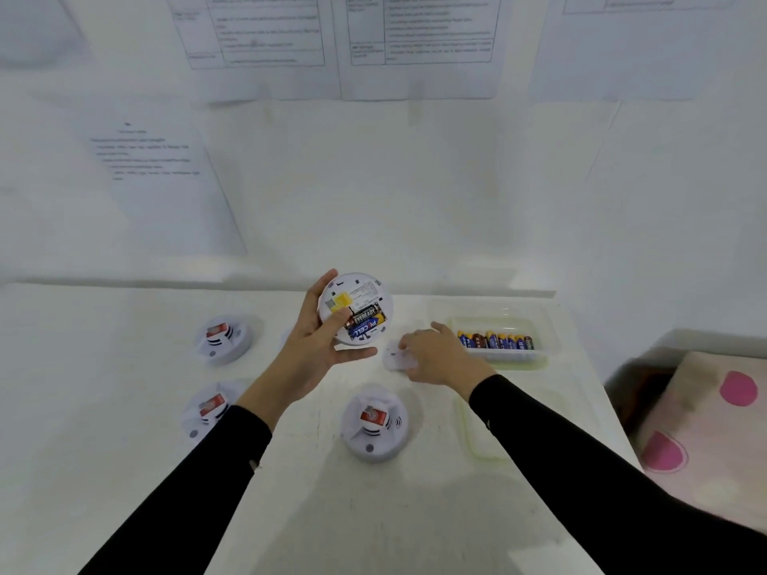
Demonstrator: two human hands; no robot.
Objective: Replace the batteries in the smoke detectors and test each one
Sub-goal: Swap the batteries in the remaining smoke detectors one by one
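My left hand [319, 346] holds a round white smoke detector [359, 300] above the table, back side up. Its battery bay is uncovered, with two batteries [363, 321] lying inside, one black and one blue. My right hand [436, 354] rests on a flat white round cover plate [396, 359] lying on the table, fingers curled over its right edge. Three more smoke detectors sit face up with red stickers: one at the far left [224, 338], one at the near left [209, 410] partly behind my left sleeve, one in the near middle [375, 425].
A clear plastic tray [539, 325] with several batteries [496, 340] stands at the right rear of the white table [124, 408]. An empty clear lid or tray [473, 441] lies in front of it. A pink-dotted cushion [705, 429] lies beyond the table's right edge. Papers hang on the wall.
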